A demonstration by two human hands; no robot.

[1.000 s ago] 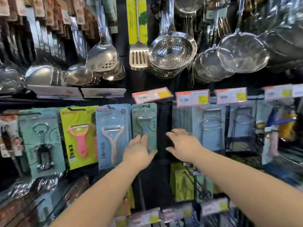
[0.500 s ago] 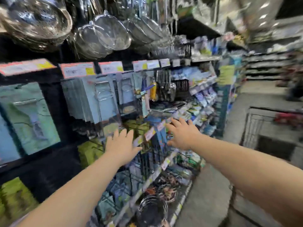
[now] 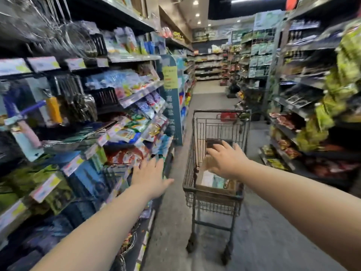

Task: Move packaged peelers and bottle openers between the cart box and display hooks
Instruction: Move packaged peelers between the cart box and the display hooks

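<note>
Both hands are empty, fingers spread: the right hand [image 3: 226, 160] hovers over the cardboard box [image 3: 212, 187] in the shopping cart [image 3: 214, 200], the left hand [image 3: 150, 176] by the shelf edge. Carded packages [image 3: 213, 179] in the box look light, flat and stiff; pinch one by its card edge. The box's rim and cart wires crowd the reach; the aisle floor [image 3: 175, 222] lies open.

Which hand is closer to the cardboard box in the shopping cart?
The right hand. It hovers open right above the cardboard box in the shopping cart. The left hand is off beside the cart, by the shelves.
</note>
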